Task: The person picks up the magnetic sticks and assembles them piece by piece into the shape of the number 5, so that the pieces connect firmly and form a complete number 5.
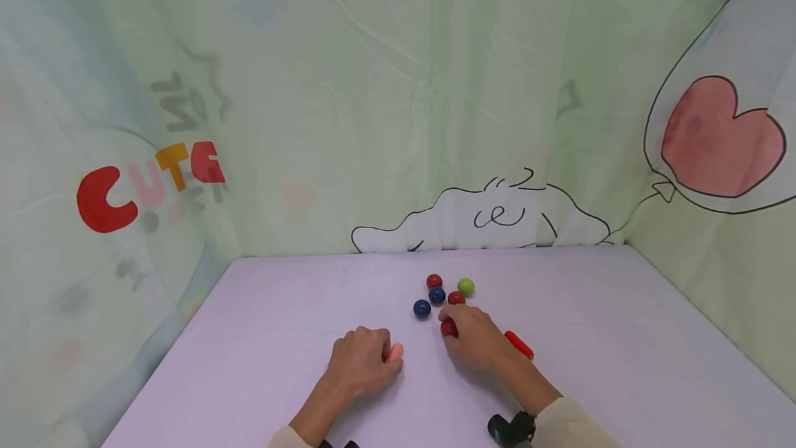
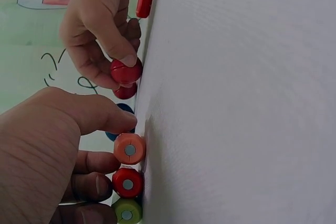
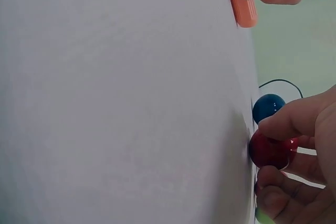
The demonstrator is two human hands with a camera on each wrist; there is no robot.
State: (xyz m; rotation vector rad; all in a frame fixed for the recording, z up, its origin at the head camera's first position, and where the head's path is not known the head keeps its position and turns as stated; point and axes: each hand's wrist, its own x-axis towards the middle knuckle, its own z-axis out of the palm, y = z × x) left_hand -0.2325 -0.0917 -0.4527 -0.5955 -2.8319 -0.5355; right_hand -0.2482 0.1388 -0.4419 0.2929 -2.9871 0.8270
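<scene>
The right hand (image 1: 472, 341) rests on the table (image 1: 622, 365) with thumb and fingers curled round a red ball (image 1: 448, 328), pinching it at the fingertips where it touches the surface; that low grip keeps the ball from rolling. The left hand (image 1: 361, 361), near the right one, is curled too, its thumb pressing an orange piece (image 2: 129, 149) against the table. The left wrist view shows a red piece (image 2: 127, 183) and a green piece (image 2: 126, 213) lined up just behind the orange one, by the curled fingers; whether those fingers clamp them I cannot tell.

The held ball is glossy, deep red and round. Just beyond the right fingertips lies a loose cluster: another red ball (image 1: 457, 298), two blue balls (image 1: 422, 308), a further red ball (image 1: 434, 281) and a green ball (image 1: 466, 287), close together. A red bar (image 1: 519, 345) lies beside the right hand, on its outer side
</scene>
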